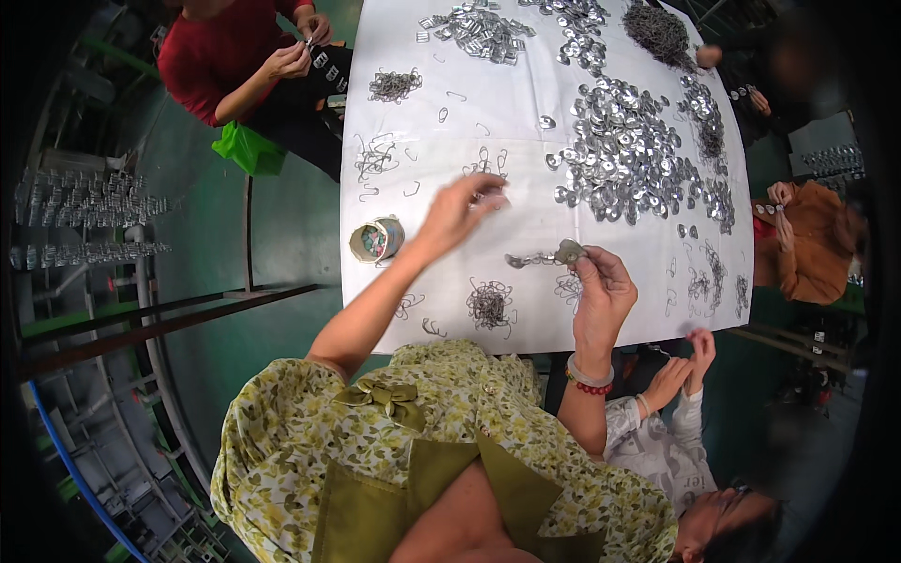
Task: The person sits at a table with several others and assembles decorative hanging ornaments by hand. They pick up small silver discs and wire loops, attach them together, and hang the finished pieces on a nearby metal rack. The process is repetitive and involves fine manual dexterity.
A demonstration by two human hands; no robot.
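Note:
My left hand (454, 214) reaches over the white table, its fingers loosely curled and apart, with nothing visible in them. Just past its fingertips lies a small scatter of bent wire hooks (485, 158); whether the fingers touch them I cannot tell. In my right hand (605, 286), thumb and fingers pinch a dull, round metal disc (569, 251). A short string of shiny linked pieces (530, 259) trails from it to the left, close over the table. More wire hooks lie partly hidden beside this hand, and a dense heap of hooks (489, 305) sits nearer to me.
A large pile of shiny metal discs (624, 150) covers the table's right middle. A round tub (385, 238) with small coloured bits stands near the left edge. Flat metal pieces (479, 33) lie at the far side. Other people work around the white table (441, 263).

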